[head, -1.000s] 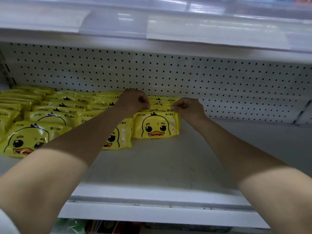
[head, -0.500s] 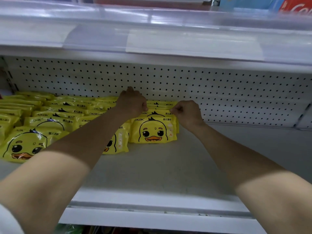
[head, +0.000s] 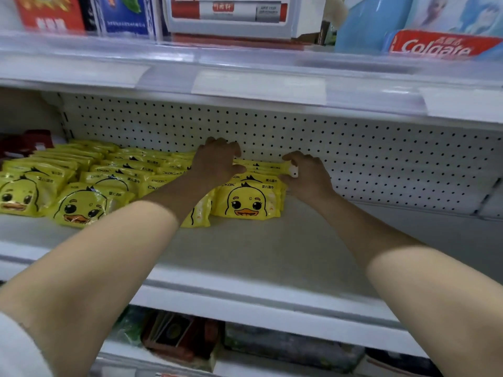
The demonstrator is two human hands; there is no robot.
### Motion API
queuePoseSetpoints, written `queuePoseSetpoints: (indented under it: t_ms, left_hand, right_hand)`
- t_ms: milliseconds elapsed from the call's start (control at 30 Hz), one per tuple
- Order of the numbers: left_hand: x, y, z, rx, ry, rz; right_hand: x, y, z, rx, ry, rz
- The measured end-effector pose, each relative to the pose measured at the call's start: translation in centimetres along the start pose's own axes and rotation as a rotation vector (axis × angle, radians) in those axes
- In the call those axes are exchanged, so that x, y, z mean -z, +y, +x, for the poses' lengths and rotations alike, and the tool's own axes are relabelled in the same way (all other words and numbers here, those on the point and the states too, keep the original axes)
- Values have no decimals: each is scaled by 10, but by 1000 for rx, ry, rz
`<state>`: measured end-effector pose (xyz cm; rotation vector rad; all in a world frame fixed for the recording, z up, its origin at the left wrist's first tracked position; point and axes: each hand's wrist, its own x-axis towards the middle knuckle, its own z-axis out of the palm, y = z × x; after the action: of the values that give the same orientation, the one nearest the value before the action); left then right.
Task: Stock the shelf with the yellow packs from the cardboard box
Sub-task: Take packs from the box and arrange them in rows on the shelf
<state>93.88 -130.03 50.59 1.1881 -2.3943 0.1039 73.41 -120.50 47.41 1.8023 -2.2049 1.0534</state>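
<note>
1. The left grip point(head: 217, 161) reaches to the back of the shelf point(head: 258, 248). Its fingers are spread and loosely bent, it holds nothing, and it is over the rear of the rightmost row of yellow packs point(head: 249, 202).
2. The right grip point(head: 307, 176) is just beside that row's right end, with its fingers curled. The thumb and forefinger meet the edge of a rear pack point(head: 261, 165), but whether they pinch it cannot be told.
3. That row lies between the two grips. Its packs overlap from back to front, and the front one, with a duck face, lies flat just ahead of both grips.
4. More yellow packs fill the shelf to the left in overlapping rows running front to back. The left forearm crosses over the row next to the rightmost one.
5. To the right of the right grip, the shelf surface is bare white.
6. Behind the grips stands a white pegboard back panel point(head: 353, 153), close to the left fingertips.
7. Dark red goods point(head: 27, 142) sit at the far left, past the yellow rows.
8. On the shelf above stand boxes, among them a red Colgate box point(head: 435, 46).
9. Below the shelf's front lip lie dark and green packets point(head: 177, 336), blurred.
</note>
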Motion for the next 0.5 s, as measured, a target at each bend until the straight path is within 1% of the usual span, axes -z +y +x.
queuePoseSetpoints:
  t_ms: [200, 267, 333, 400, 500]
  left_hand:
    - [41, 21, -63, 105, -28, -43]
    - [56, 30, -91, 157, -51, -48]
    - [69, 39, -123, 211, -73, -20]
    - [80, 47, -162, 236, -56, 26]
    - [93, 54, -226, 281, -46, 66]
  right_hand:
    - [38, -27, -44, 81, -110, 4]
    - [50, -38, -64, 104, -169, -47]
    - [60, -51, -86, 125, -237, -99]
    - [69, -64, -113, 152, -288, -144]
    - [74, -82, -161, 205, -314, -169]
